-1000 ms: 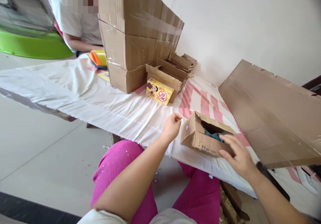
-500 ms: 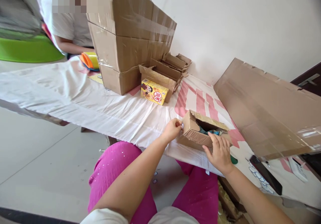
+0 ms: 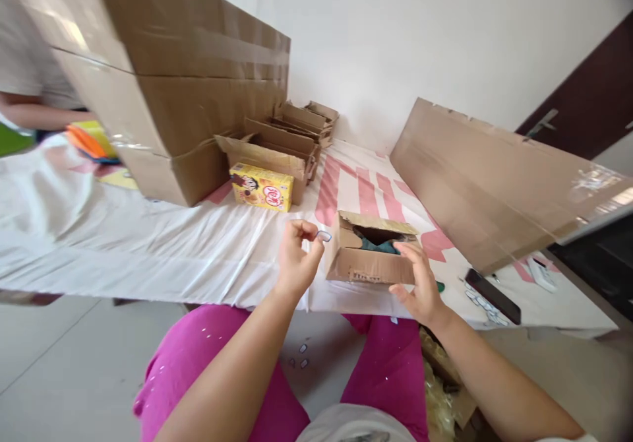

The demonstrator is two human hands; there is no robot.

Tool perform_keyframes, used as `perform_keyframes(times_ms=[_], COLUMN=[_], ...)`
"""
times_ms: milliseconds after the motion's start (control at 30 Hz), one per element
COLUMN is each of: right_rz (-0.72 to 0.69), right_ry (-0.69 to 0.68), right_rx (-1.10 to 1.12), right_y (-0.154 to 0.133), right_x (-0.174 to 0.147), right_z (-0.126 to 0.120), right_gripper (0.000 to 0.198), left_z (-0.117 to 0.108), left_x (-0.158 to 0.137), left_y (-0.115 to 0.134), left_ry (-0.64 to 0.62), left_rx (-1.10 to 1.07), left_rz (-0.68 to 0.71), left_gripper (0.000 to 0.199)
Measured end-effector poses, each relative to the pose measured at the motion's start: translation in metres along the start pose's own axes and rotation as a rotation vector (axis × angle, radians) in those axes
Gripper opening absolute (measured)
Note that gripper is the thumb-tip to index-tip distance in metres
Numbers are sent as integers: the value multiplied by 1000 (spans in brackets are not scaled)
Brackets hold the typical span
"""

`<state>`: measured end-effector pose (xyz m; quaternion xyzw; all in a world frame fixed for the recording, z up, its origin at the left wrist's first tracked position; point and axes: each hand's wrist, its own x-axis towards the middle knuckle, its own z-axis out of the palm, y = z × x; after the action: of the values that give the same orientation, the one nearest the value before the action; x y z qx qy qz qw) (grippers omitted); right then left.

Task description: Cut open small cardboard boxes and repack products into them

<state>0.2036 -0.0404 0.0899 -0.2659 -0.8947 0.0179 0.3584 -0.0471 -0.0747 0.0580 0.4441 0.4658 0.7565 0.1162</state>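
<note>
A small open cardboard box [image 3: 378, 264] sits at the table's front edge, with crumpled dark teal material [image 3: 378, 244] inside. To its left, my left hand [image 3: 299, 257] pinches a small white sticker [image 3: 324, 236] with a dark outline between thumb and fingers, apart from the box. My right hand [image 3: 420, 284] is at the box's right end, fingers spread and holding nothing; whether its fingertips touch the rim I cannot tell. Part of a green object [image 3: 440, 286] shows behind that hand.
A yellow printed carton [image 3: 262, 188] leans by a row of open cardboard boxes [image 3: 281, 140]. Tall cardboard [image 3: 208, 105] stands left, a cardboard panel [image 3: 484, 178] right. A phone [image 3: 494, 295] lies over several white pieces [image 3: 482, 303]. Another person's arm [image 3: 44, 115] shows far left.
My left hand has drawn back from the box's left end with the white sticker in its pinch. The right hand has lifted slightly off the box's front. The view has swung right.
</note>
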Motion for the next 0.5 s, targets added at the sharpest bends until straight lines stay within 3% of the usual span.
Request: perform_keyframes(times_ms=[100, 167, 300, 400, 500], right_rz=[103, 151, 168, 181, 302], right_ry=[28, -12, -44, -59, -14], right_rx=[225, 349, 389, 379, 366], right_y=[-28, -40, -44, -38, -16], right_x=[-4, -4, -8, -21, -40], right_z=[-4, -2, -2, -6, -14], right_gripper=[47, 39, 9, 8, 8], left_z=[5, 11, 25, 29, 27], left_x=[-21, -34, -50, -54, -51], left_y=[32, 44, 48, 43, 39], left_ry=[-225, -395, -565, -628, -585], left_rx=[61, 80, 102, 121, 158], left_rz=[368, 514, 600, 630, 666], left_gripper=[26, 30, 27, 27, 29])
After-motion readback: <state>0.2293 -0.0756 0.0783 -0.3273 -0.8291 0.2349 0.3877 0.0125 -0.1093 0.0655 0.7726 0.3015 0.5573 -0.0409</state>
